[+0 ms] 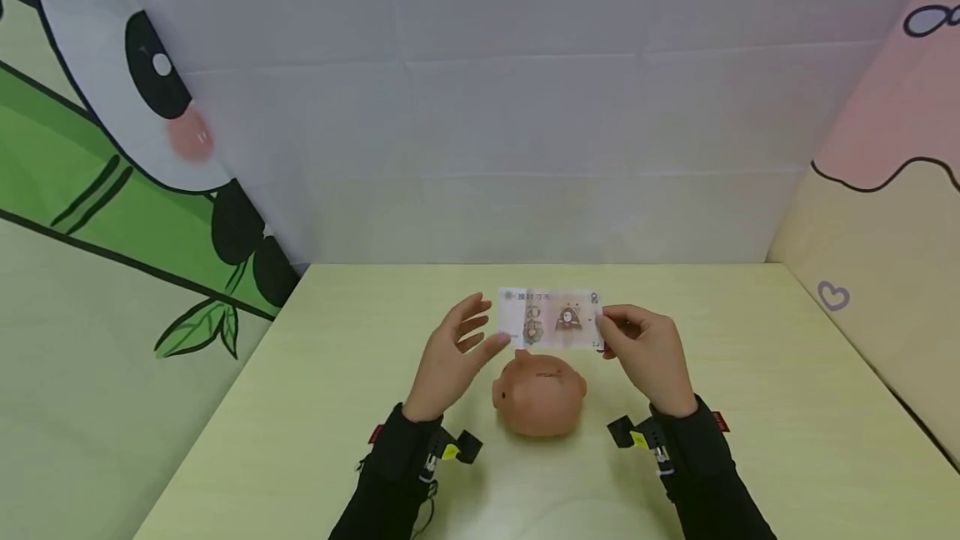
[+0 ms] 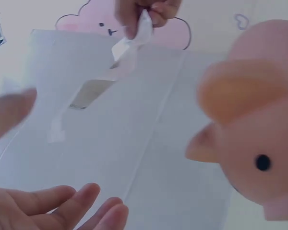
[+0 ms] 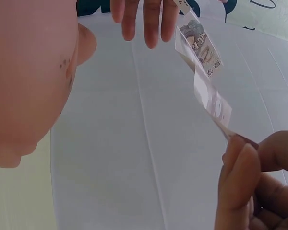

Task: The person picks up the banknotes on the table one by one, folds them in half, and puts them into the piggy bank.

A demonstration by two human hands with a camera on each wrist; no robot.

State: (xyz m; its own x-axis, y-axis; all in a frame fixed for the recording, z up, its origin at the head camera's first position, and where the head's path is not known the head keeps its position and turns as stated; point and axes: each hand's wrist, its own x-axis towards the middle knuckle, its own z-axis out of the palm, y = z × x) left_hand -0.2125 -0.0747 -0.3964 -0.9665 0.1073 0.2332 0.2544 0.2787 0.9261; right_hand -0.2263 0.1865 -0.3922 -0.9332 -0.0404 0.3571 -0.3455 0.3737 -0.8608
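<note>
Banknote (image 1: 549, 320) raised by a piggy bank (image 1: 542, 407)

The right hand (image 1: 651, 354) pinches one end over the table (image 1: 750, 323), toward the far edge from the piggy bank; the left hand (image 1: 456, 358), fingers spread, holds nothing, just beside the free end. The step in hand looks to be a two-handed hold; the next move likely calls for a light left-hand pinch
</note>
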